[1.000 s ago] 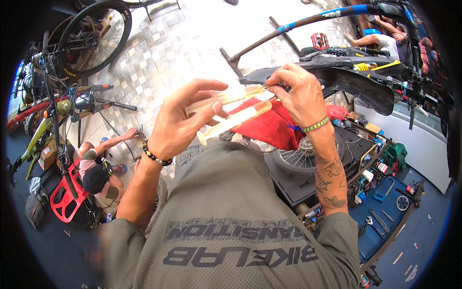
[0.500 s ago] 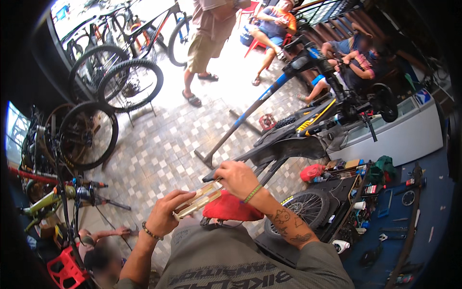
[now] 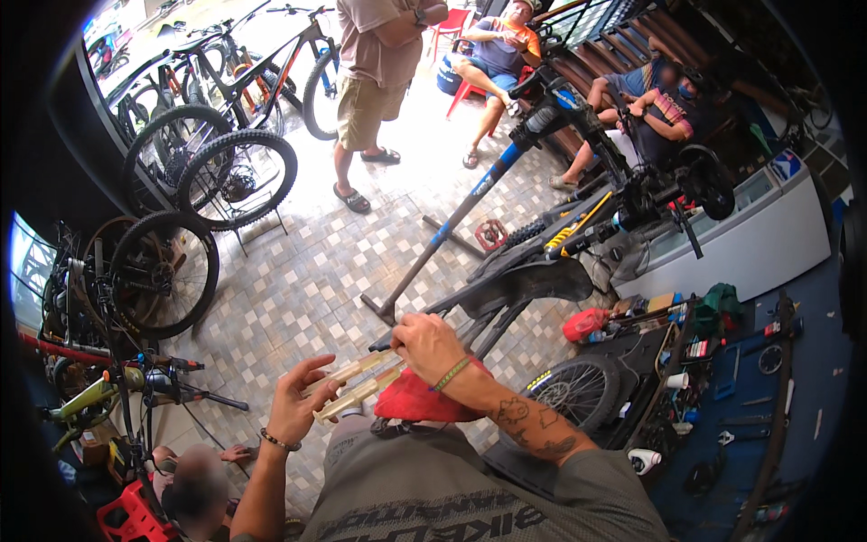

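Two pale yellowish, see-through syringes (image 3: 370, 388) lie side by side, slanting in front of my body. My right hand (image 3: 428, 347) is closed at their upper right ends, its curled fingers hiding what they grip there. Around the lower left ends my left hand (image 3: 302, 396) has a loose hold, its fingers partly lifted and the syringes between them. A red cloth (image 3: 424, 402) hangs at my waist, just under the right wrist.
Ahead stands a blue and black repair stand (image 3: 452, 217) with a dark bike frame (image 3: 533, 282). A wheel (image 3: 578, 397) and a tool bench (image 3: 722, 397) are on the right. Bikes (image 3: 167, 271) crowd the left. One person stands ahead, several sit at the right, another is low at the left.
My left hand's fingers have loosened and spread from a closer grip. Both hands and the syringes have shifted slightly down and left in the picture. The view has tilted a little.
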`<state>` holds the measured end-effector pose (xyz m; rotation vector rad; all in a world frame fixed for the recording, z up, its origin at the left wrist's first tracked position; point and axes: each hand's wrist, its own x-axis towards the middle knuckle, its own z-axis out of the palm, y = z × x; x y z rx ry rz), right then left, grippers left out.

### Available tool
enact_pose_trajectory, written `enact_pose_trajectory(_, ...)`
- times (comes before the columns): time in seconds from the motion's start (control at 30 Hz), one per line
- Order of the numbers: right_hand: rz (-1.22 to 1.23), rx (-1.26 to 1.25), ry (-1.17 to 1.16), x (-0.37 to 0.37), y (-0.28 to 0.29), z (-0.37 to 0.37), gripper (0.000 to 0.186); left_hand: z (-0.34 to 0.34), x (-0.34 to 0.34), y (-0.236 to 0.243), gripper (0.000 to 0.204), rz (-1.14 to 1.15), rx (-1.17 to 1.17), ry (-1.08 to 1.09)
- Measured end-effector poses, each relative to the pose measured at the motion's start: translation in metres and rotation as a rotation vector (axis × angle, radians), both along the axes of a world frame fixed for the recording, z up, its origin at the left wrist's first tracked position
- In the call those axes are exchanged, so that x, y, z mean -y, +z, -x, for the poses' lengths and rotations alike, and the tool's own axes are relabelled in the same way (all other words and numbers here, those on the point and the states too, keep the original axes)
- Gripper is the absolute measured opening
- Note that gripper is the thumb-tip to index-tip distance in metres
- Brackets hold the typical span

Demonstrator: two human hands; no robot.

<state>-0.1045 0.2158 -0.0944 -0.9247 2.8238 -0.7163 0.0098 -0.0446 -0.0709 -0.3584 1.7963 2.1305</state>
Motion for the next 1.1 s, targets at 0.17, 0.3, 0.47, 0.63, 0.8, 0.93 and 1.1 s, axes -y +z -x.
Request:
enact_pose_trajectory(0.17, 0.097, -0.005, 0.019, -0.004, 0.000, 0.003, 0.005, 0.002, -0.010, -0.004, 0.025, 0.341, -0.179, 0.052)
enact_pose_trajectory(0.3, 0.104, -0.013, 0.035, -0.008, 0.000, 0.004, 0.007, 0.008, -0.012, 0.007, 0.024, 0.533, -0.388, -0.011)
enact_pose_trajectory(0.47, 0.045, 0.004, 0.034, -0.006, 0.005, 0.001, 0.011, 0.013, -0.008, 0.017, 0.023, 0.622, -0.374, -0.074)
enact_pose_trajectory(0.63, 0.049, -0.019, 0.022, -0.005, 0.004, 0.000, 0.007, 0.020, -0.009, 0.030, 0.027, 0.676, -0.542, -0.141)
enact_pose_trajectory(0.8, 0.098, -0.034, 0.009, -0.005, 0.004, -0.001, 0.006, 0.023, -0.002, 0.028, 0.029, 0.485, -0.387, -0.155)
enact_pose_trajectory(0.93, 0.113, -0.042, 0.006, -0.007, 0.004, -0.003, 0.004, 0.024, -0.003, 0.024, 0.031, 0.194, -0.011, -0.076)
enact_pose_trajectory(1.1, 0.072, -0.044, -0.001, -0.008, 0.006, -0.003, 0.008, 0.029, -0.001, 0.013, 0.031, 0.130, -0.011, -0.087)
